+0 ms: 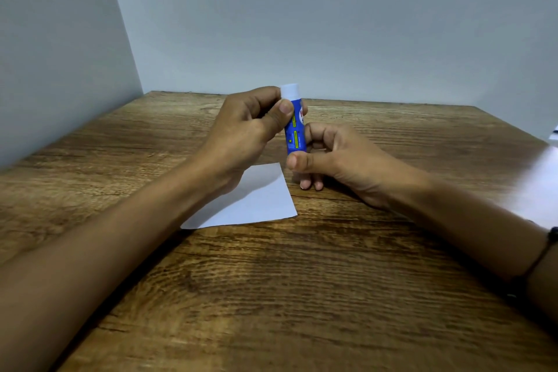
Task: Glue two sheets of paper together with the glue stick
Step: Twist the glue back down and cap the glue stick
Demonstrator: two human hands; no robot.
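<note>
A blue glue stick with a white cap stands upright above the wooden table, held between both hands. My left hand grips its upper part, with the thumb just below the cap. My right hand pinches its lower end between thumb and fingers. A white sheet of paper lies flat on the table under my left wrist, partly hidden by it. A second white sheet lies at the right edge, blurred and partly cut off by the frame.
The wooden table stands in a corner, with grey walls at the back and on the left. A dark bracelet circles my right wrist.
</note>
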